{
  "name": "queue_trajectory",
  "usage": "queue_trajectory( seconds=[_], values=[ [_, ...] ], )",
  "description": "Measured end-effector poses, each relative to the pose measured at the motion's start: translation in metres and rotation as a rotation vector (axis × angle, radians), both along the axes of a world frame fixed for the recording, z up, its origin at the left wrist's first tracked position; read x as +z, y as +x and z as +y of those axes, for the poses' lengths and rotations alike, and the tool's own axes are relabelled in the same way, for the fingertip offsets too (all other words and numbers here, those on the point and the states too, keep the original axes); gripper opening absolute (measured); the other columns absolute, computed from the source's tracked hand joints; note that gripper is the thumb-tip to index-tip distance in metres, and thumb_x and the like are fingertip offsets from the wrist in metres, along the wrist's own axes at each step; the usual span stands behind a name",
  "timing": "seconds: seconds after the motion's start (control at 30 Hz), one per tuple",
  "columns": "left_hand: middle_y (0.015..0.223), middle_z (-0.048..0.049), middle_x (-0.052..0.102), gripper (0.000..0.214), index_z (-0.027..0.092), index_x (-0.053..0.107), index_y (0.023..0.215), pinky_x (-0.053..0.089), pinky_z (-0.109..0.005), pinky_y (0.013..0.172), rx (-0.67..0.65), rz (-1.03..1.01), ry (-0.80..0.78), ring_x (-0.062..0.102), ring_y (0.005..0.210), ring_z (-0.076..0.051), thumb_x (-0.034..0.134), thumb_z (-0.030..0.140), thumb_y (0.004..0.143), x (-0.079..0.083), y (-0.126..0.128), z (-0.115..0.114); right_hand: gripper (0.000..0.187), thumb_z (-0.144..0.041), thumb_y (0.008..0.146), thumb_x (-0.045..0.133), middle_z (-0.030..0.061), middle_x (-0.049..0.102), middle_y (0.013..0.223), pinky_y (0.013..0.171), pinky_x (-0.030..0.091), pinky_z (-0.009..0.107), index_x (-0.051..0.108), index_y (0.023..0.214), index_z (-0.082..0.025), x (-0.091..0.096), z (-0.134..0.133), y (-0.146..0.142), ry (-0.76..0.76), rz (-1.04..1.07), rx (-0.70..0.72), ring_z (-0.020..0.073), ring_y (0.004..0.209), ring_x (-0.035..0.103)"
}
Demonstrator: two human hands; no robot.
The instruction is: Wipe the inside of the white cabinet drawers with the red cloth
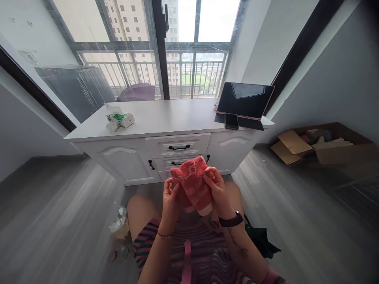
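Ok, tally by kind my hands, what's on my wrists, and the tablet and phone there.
Hands (left hand, right hand, both holding red fabric): 2
Bracelet: 1
Black wristband: 1
Tablet: 1
Phone: 1
Total: 6

The socks (194,187) are red with pale markings, the cabinet (122,163) white.

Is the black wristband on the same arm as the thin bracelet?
No, the black wristband is worn just behind the right hand, while the thin bracelet is behind the left hand.
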State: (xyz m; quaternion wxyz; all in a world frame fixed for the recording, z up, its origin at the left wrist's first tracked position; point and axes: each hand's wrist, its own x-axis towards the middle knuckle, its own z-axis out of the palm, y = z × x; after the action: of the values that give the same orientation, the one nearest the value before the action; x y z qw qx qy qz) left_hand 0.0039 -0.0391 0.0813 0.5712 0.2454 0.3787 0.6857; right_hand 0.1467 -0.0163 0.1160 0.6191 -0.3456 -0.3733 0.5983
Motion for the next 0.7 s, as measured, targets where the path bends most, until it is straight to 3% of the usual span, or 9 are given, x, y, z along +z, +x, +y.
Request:
queue_trajectory(
  seconds=[0.2, 0.3, 0.47, 0.57, 0.7],
  values=[
    [0.086, 0.0029, 0.063, 0.014, 0.022, 0.06, 0.083, 0.046, -0.021, 0.076, 0.006, 0.027, 0.023, 0.058, 0.081, -0.011, 0.071, 0.029, 0.076, 0.011, -0.008, 0.002, 0.041, -0.037, 0.078, 0.07, -0.0013, 0.066, 0.109, 0.084, 0.048, 0.03, 0.059, 0.117, -0.033, -0.003, 0.01, 0.009, -0.086, 0.011, -0.037, 0.0188, 0.096, 0.059],
    [0.084, 0.0015, 0.063, 0.012, 0.021, 0.064, 0.083, 0.046, -0.022, 0.074, -0.033, 0.011, 0.022, 0.057, 0.078, -0.012, 0.07, 0.025, 0.074, 0.02, -0.018, 0.0, 0.033, -0.038, 0.078, 0.07, 0.0007, 0.067, 0.111, 0.086, 0.047, 0.031, 0.064, 0.108, -0.028, -0.01, 0.012, 0.014, -0.094, -0.034, -0.103, 0.0201, 0.1, 0.059],
    [0.086, -0.0017, 0.066, 0.018, 0.018, 0.068, 0.089, 0.047, -0.023, 0.07, -0.128, 0.096, -0.034, 0.058, 0.075, -0.014, 0.069, 0.028, 0.075, 0.033, -0.019, -0.002, 0.021, -0.037, 0.077, 0.071, -0.0027, 0.068, 0.088, 0.072, 0.046, 0.027, 0.062, 0.094, -0.027, -0.014, 0.01, 0.016, -0.085, -0.046, -0.119, 0.0159, 0.08, 0.059],
    [0.085, -0.0017, 0.068, 0.025, 0.02, 0.069, 0.094, 0.047, -0.025, 0.069, -0.034, 0.256, -0.105, 0.06, 0.077, -0.017, 0.069, 0.038, 0.076, 0.038, -0.011, -0.003, 0.021, -0.037, 0.078, 0.07, -0.004, 0.065, 0.083, 0.07, 0.045, 0.025, 0.06, 0.093, -0.027, -0.012, 0.01, 0.015, -0.06, -0.078, -0.132, 0.0146, 0.076, 0.058],
    [0.068, 0.0022, 0.061, 0.022, 0.024, 0.067, 0.078, 0.043, -0.024, 0.061, 0.184, 0.53, -0.095, 0.053, 0.064, -0.015, 0.065, 0.047, 0.078, 0.044, -0.007, -0.007, 0.022, -0.039, 0.081, 0.066, -0.0016, 0.066, 0.092, 0.078, 0.046, 0.028, 0.06, 0.099, -0.028, -0.018, 0.014, 0.017, -0.028, -0.196, -0.164, 0.0168, 0.085, 0.06]
  ],
)
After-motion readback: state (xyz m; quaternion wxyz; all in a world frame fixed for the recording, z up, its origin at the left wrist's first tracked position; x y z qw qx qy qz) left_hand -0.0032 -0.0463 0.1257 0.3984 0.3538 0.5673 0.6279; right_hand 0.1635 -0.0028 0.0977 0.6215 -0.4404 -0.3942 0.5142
